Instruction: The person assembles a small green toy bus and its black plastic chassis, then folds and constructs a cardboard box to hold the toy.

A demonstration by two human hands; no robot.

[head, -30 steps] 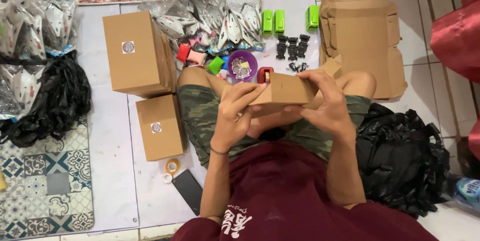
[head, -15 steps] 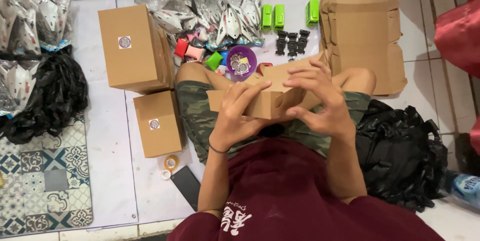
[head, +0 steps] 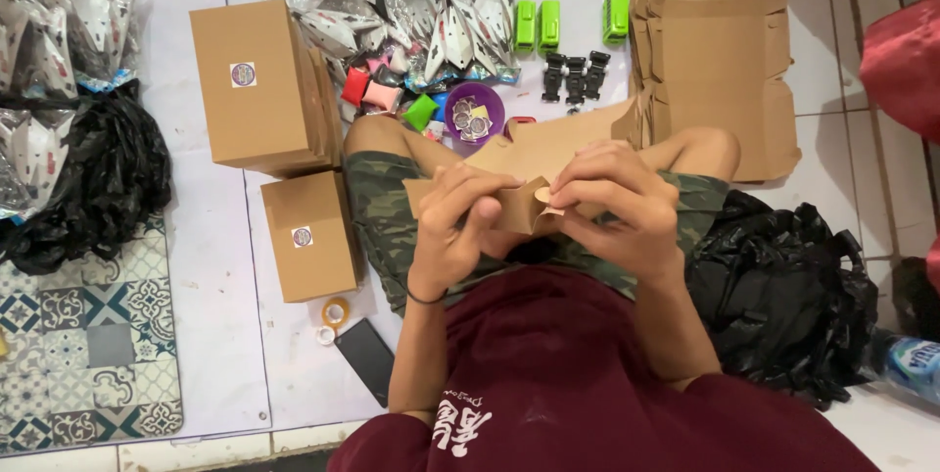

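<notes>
Cardboard box blank (head: 548, 164), half folded, held above lap between both hands; shown a second earlier as a closed oblong shape, now lowered slightly with flaps spread open, pointing to folding in progress rather than done. Left hand (head: 460, 227) clenched on lower left flap, thumb and fingers pinching card. Right hand (head: 617, 203) grasping right side, fingertips pressing a small tab near centre. Finished brown boxes nearby: large box (head: 259, 85) and small box (head: 308, 237), each bearing a round sticker, unmoved. Flat stack of blanks (head: 715, 70) at upper right. Purple bowl (head: 475, 115), green clips (head: 539, 23) and silver packets (head: 431, 22) beyond knees. Tape roll (head: 335, 312) and dark phone (head: 366, 359) beside left thigh. Surface: pale tiled floor (head: 211, 335), patterned mat (head: 88, 345) at left, black plastic bags (head: 783, 296) on both sides.
</notes>
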